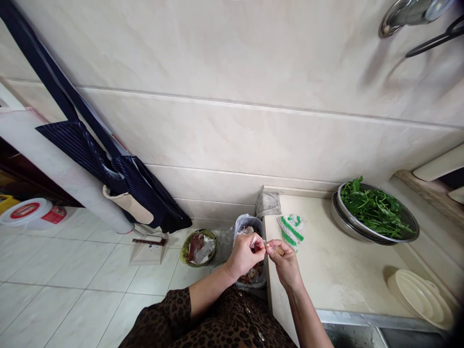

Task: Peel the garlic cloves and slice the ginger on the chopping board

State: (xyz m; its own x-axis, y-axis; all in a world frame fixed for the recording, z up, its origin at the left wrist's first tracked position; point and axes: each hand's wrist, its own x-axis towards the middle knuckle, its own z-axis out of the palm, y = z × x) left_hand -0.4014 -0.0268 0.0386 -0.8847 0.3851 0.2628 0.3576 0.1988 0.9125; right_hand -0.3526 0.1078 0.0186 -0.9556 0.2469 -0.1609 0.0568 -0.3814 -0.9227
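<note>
Both our hands meet at the fingertips. Right hand (284, 263): thumb and fingers pinch a small pale piece (268, 245). Left hand (246, 253): thumb and index finger pressed together on the same piece from the other side, remaining fingers curled. Piece is too small to identify. It sits between our hands, above the edge where the bin (258, 223) meets the counter (337, 270). Bin is lined, scraps inside, just under our left hand.

Right of the hands, on the counter: green-and-white cloth (291, 231) near the fingers, grey rag (268, 204) at the back corner, metal bowl (347, 225) of leafy greens (375, 208) farther over, pale ribbed dish (416, 295) near the sink (355, 334).

Left, on the floor: lined basket (184, 251) with wrappers, then dustpan (145, 255). Dark striped apron (143, 181) hangs above them.
</note>
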